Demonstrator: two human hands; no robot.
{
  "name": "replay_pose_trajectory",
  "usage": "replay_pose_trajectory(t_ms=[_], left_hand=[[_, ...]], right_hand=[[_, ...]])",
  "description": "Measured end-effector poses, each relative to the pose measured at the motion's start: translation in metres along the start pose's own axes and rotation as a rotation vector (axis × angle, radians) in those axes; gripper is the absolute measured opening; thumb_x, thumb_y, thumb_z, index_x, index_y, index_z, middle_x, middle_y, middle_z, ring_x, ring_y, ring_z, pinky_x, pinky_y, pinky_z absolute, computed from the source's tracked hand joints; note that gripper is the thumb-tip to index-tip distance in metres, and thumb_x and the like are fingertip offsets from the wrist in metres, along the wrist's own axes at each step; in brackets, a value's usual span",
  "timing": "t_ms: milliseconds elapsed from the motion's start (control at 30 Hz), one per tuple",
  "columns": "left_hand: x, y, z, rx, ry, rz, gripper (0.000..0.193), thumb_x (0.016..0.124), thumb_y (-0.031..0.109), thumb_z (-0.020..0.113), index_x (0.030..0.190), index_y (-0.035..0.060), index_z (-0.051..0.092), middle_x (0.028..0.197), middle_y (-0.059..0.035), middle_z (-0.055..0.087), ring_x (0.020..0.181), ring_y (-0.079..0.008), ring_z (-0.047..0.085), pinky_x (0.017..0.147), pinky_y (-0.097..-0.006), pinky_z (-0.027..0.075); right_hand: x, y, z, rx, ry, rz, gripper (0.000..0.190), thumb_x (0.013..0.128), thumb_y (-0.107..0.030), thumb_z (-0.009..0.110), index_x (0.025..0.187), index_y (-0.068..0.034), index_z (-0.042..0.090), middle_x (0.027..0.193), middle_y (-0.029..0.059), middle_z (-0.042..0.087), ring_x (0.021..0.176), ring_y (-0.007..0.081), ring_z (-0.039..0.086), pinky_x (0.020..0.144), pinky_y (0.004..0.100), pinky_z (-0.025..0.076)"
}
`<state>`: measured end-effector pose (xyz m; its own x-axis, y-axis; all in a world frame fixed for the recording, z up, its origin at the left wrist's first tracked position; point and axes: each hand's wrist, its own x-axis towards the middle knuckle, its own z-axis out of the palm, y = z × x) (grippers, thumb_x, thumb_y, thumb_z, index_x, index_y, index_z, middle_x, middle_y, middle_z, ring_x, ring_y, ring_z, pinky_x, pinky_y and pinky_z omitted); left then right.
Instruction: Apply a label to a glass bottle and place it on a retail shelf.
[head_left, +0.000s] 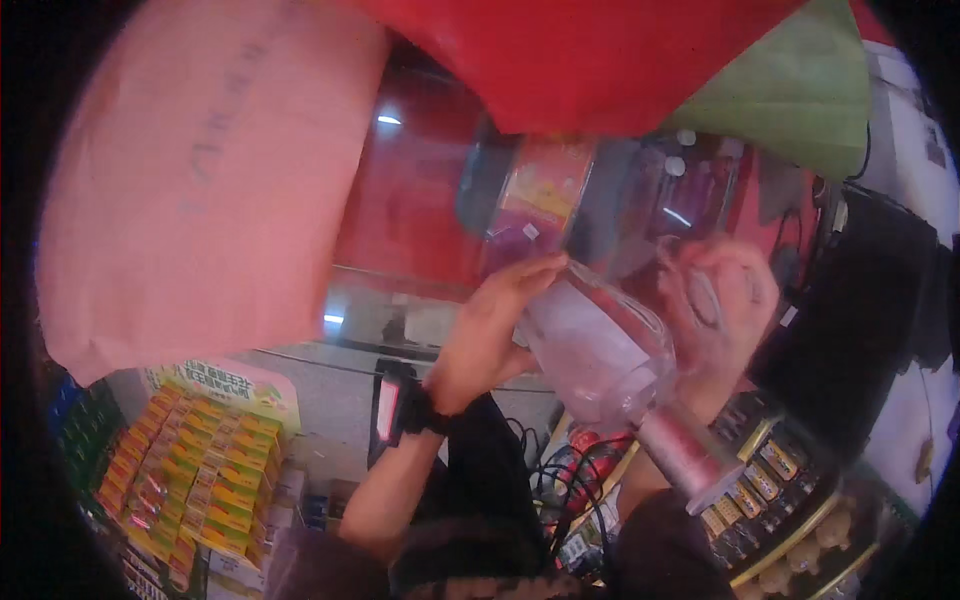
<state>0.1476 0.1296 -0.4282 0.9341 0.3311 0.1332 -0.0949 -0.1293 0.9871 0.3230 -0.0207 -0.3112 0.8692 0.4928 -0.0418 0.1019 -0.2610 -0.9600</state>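
A clear bottle (592, 352) with a pale label and a pink metallic cap (688, 457) hangs tilted over the front of a glass counter, cap towards the lower right. My left hand (491, 330), with a black band on the wrist, grips it by the body near its base end. On the bottle's other side is my right hand (724, 300), blurred, its fingers curled close to the glass. Whether those fingers pinch something thin and clear is not plain. Under the counter's glass top, a flat orange and purple pack (544, 191) shows beyond the bottle.
A large pink bag (202, 202) bearing writing fills the left. Red paper (585, 60) and a green sheet (795, 90) overhang the far side. Stacked yellow-green boxes (202, 465) stand low left, black cables (577, 472) and packaged batteries (750, 487) below, a black device (840, 322) right.
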Motion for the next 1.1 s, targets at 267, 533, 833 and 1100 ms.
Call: replay_pose_trajectory(t_ms=[267, 533, 833, 1100], left_hand=[[-0.003, -0.002, -0.002, 0.049, 0.017, 0.002, 0.083, 0.063, 0.009, 0.085, 0.139, 0.0035, 0.051, 0.147, -0.0146, 0.055, 0.134, -0.0374, 0.053, 0.112, -0.0447, 0.044], [-0.01, -0.002, -0.003, 0.097, -0.012, -0.036, 0.084, 0.063, 0.008, 0.088, 0.138, 0.0022, 0.051, 0.143, -0.0188, 0.054, 0.133, -0.0391, 0.052, 0.112, -0.0467, 0.044], [-0.007, -0.005, 0.0, -0.009, 0.043, 0.044, 0.079, 0.065, 0.004, 0.084, 0.137, 0.0028, 0.051, 0.151, -0.0184, 0.051, 0.139, -0.0383, 0.049, 0.114, -0.0456, 0.041], [-0.008, -0.005, 0.003, 0.014, 0.039, 0.031, 0.076, 0.066, 0.006, 0.084, 0.134, 0.001, 0.051, 0.152, -0.0159, 0.049, 0.138, -0.0378, 0.048, 0.116, -0.045, 0.04]], right_hand=[[0.053, -0.074, 0.044, -0.243, -0.874, -0.207, 0.014, 0.081, -0.009, 0.078, 0.089, 0.0, 0.072, 0.078, 0.01, 0.062, 0.068, 0.0231, 0.06, 0.061, 0.034, 0.045], [0.062, 0.021, 0.089, -0.412, -0.769, 0.124, 0.016, 0.085, -0.01, 0.077, 0.093, 0.003, 0.071, 0.083, 0.0126, 0.069, 0.074, 0.023, 0.067, 0.069, 0.0316, 0.053], [0.041, 0.058, 0.073, -0.509, 0.009, -0.232, 0.014, 0.085, -0.008, 0.079, 0.095, -0.001, 0.073, 0.09, 0.0094, 0.071, 0.079, 0.0182, 0.066, 0.074, 0.0307, 0.052], [-0.063, -0.015, -0.029, -0.536, 0.582, -0.546, 0.031, 0.094, -0.017, 0.066, 0.118, 0.001, 0.057, 0.106, 0.0117, 0.061, 0.096, 0.0228, 0.062, 0.083, 0.038, 0.055]])
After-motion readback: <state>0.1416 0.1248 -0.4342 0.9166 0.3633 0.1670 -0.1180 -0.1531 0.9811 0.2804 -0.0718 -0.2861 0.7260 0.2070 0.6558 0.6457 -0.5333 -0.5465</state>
